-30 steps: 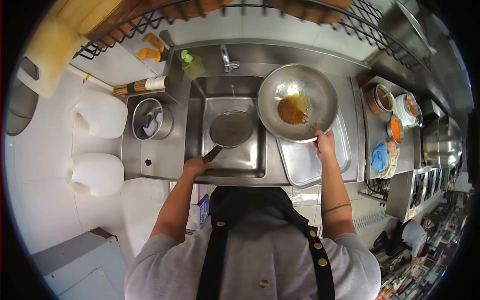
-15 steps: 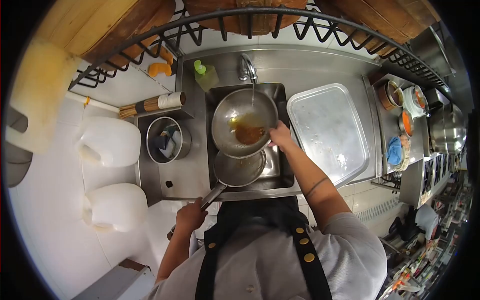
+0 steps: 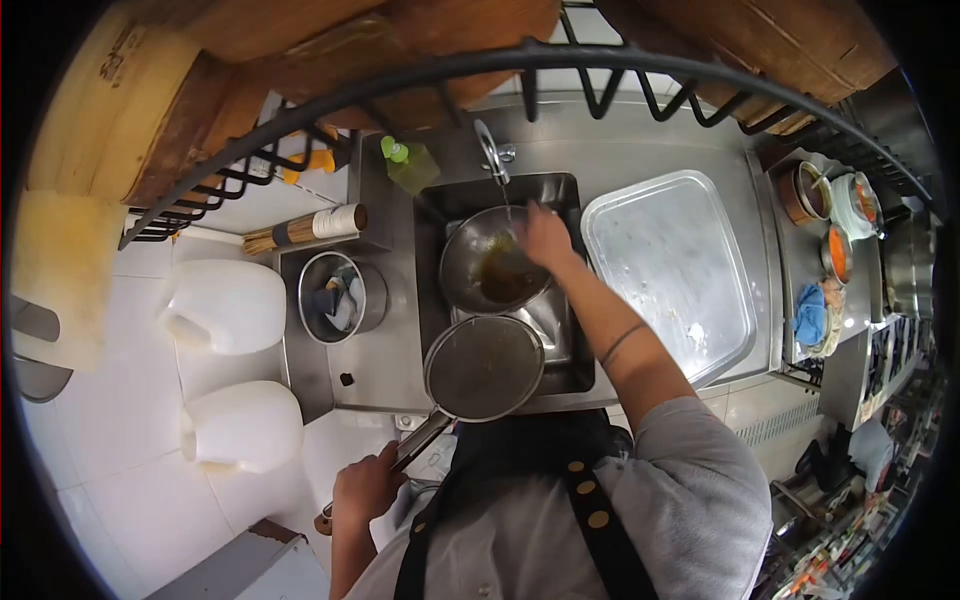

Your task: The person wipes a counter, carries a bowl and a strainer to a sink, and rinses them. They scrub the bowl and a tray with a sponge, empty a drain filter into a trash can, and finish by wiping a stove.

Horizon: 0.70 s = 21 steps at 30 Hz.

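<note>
My left hand (image 3: 368, 485) is wrapped round the handle of a strainer (image 3: 484, 368), whose round mesh lies over the sink's front edge. Behind it, a metal bowl (image 3: 462, 262) sits in the sink (image 3: 432, 198) with brownish-yellow liquid in it. Water from the faucet (image 3: 490, 150) falls toward this bowl. My right hand (image 3: 545, 235) is over the bowl's right rim, near the stream; its fingers are smeared by motion, so whether they are apart or closed is unclear.
Right of the sink lies a metal tray (image 3: 670, 270). A steel pot (image 3: 342, 297) with items inside and a green-capped bottle (image 3: 410, 165) stand left. Two white jugs (image 3: 230, 305) are further left. A black rack (image 3: 440, 88) hangs overhead. Pots and a blue cloth (image 3: 810, 314) are right.
My right hand has left the bowl's lower right rim and moved up toward the faucet. The bowl sits lower in the sink. My left hand has drawn the strainer nearer to me.
</note>
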Each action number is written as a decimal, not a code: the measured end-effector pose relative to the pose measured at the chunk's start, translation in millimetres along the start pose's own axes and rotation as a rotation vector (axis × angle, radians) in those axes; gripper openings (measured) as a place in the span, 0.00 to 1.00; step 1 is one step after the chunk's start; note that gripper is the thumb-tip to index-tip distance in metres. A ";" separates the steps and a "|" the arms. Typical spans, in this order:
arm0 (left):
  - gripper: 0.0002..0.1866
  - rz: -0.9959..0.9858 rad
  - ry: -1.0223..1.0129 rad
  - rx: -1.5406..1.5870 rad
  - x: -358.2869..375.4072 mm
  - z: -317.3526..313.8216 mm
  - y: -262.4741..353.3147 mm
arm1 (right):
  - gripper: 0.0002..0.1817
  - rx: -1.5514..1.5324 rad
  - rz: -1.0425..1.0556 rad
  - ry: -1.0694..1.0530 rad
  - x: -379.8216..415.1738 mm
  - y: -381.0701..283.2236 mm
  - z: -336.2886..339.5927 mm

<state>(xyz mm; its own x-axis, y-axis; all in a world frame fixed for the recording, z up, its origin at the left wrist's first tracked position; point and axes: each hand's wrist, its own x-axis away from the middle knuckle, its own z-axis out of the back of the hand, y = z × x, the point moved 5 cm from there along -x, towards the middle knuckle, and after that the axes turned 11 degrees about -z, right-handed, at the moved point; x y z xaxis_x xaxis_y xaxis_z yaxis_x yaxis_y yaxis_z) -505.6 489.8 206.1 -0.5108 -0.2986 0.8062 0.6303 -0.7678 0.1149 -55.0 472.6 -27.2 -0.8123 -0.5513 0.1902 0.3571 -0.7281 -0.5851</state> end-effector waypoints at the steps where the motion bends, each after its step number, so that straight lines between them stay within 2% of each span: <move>1: 0.31 0.020 0.007 0.013 5.7 -1.9 3.0 | 0.31 -0.228 0.186 0.187 -22.0 -18.8 12.1; 3: 0.32 0.048 0.020 0.038 17.4 -10.9 7.7 | 0.28 -0.344 0.166 0.325 -64.1 -48.3 34.1; 5: 0.32 0.074 0.037 0.061 31.2 -19.0 14.9 | 0.25 -0.198 0.063 0.113 -122.2 -53.8 19.6; 6: 0.33 0.107 0.062 0.096 40.5 -21.5 18.5 | 0.25 -0.203 0.064 0.104 -135.7 -55.4 24.4; 8: 0.33 0.150 0.097 0.134 52.9 -30.7 23.8 | 0.20 -0.222 -0.087 -0.395 -154.7 -55.7 18.4; 9: 0.33 0.162 0.128 0.163 59.6 -36.5 25.4 | 0.20 -0.225 -0.076 -0.402 -159.4 -55.2 17.5; 11: 0.33 0.171 0.207 0.220 72.9 -49.8 27.9 | 0.13 -0.705 -0.382 -0.501 -159.0 -39.9 5.9; 12: 0.33 0.183 0.206 0.222 76.0 -52.6 31.3 | 0.13 -0.706 -0.379 -0.512 -159.9 -32.2 -2.4; 14: 0.33 0.211 0.205 0.282 76.8 -56.6 38.6 | 0.09 -0.481 0.220 -0.198 -162.4 -35.8 7.9; 15: 0.33 0.205 0.213 0.283 74.0 -59.1 41.5 | 0.09 -0.478 0.224 -0.190 -162.1 -33.5 6.8; 17: 0.33 0.212 0.241 0.271 67.6 -63.8 44.5 | 0.08 -0.387 0.582 0.083 -142.9 -45.4 16.9; 18: 0.33 0.194 0.240 0.266 63.3 -62.9 49.3 | 0.09 -0.409 0.395 0.042 -131.3 -47.8 19.6; 19: 0.32 0.208 0.267 0.286 56.8 -59.7 53.2 | 0.10 -0.408 0.332 0.077 -109.4 -53.6 35.7; 20: 0.32 0.221 0.292 0.306 50.9 -57.4 55.8 | 0.17 -0.465 0.352 0.162 -85.1 -53.7 51.0; 21: 0.32 0.198 0.296 0.302 41.8 -59.8 58.0 | 0.19 -0.518 0.367 0.178 -68.3 -47.6 62.7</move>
<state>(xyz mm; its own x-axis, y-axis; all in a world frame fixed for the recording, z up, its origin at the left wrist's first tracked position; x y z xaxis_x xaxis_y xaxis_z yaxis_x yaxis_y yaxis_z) -525.3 398.9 211.8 -0.4808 -0.6053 0.6344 0.8519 -0.4937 0.1746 12.4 519.4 37.1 -0.7599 -0.6182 -0.2010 0.3933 -0.1911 -0.8993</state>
